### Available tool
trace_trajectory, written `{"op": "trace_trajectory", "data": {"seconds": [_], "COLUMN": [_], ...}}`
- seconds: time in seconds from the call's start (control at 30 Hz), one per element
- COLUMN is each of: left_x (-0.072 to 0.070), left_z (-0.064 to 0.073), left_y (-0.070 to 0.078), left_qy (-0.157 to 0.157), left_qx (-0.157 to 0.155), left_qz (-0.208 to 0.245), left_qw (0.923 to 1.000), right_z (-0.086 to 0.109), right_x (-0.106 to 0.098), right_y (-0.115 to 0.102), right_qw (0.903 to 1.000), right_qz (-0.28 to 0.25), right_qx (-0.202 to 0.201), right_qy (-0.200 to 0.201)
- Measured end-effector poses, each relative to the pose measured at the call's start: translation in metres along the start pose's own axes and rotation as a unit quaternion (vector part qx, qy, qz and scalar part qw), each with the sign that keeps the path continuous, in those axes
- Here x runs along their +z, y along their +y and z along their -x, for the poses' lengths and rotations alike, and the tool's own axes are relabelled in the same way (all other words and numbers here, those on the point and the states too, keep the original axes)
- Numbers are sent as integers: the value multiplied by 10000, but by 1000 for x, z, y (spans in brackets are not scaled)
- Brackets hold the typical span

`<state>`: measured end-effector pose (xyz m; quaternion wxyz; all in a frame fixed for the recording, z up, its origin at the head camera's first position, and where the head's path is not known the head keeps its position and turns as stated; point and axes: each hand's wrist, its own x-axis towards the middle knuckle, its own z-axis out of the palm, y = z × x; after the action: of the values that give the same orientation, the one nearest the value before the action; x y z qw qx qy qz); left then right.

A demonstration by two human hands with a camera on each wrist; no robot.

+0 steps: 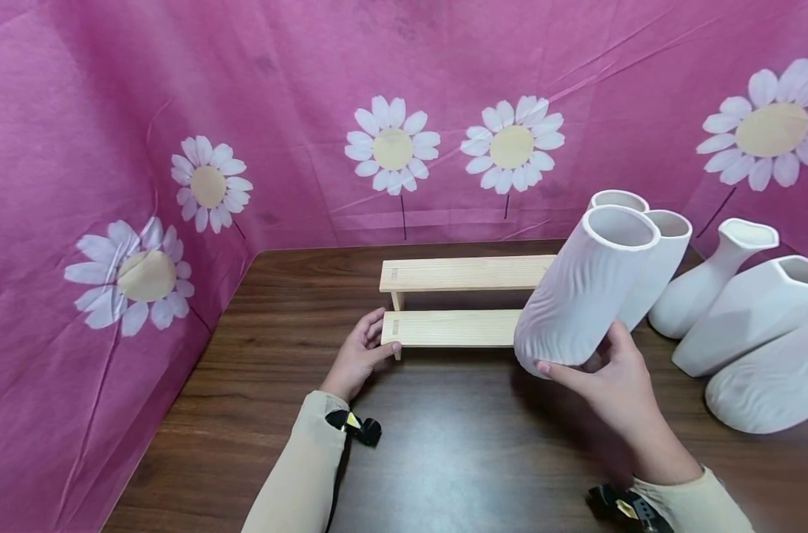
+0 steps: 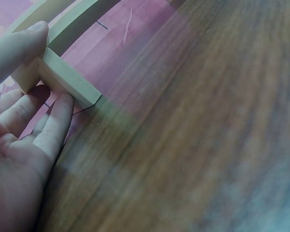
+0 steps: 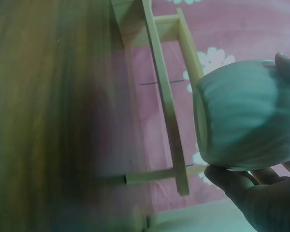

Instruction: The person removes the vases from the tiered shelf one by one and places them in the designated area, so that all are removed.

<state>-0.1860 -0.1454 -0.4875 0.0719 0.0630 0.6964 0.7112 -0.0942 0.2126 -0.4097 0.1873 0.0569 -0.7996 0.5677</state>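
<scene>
A white vase with wavy ridges is in my right hand, which grips its lower part with thumb and fingers. It leans to the right, and its base hangs above the table in the right wrist view. Behind it, the right end of a pale wooden two-step stand is hidden in the head view. My left hand holds the left end of the stand's lower step. In the left wrist view, its thumb lies along the upper side and its fingers touch the leg.
More white vases stand at the right: two partly hidden behind the held one, a narrow-necked vase, an angular vase and a rippled vase. A pink cloth with daisies hangs behind the dark wooden table.
</scene>
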Motion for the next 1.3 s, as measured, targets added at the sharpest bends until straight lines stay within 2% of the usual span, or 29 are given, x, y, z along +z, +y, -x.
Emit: {"op": "trace_trajectory", "data": {"seconds": [0.37,0.6,0.97,1.13,1.3], "left_x": [1,1,1,1,1], "left_z": [0,1,2,2,2], "left_y": [-1,0,1,1,1], "left_qy": [27,67,125,164,168], "left_qx": [23,-12,-75,-121,-78], "left_qz": [15,21,-24,-100,-147], "left_qw": [10000,10000,9999,9997,9997], "right_z": [7,10,20,24,24], "right_x": [-18,-31,-48,-56,-63], "right_y": [14,22,33,41,51], "right_qw": [9985,9978,9939,9922,9918], "right_qz": [447,488,631,756,644], "right_qx": [269,327,781,866,960], "right_qy": [189,293,446,482,547]}}
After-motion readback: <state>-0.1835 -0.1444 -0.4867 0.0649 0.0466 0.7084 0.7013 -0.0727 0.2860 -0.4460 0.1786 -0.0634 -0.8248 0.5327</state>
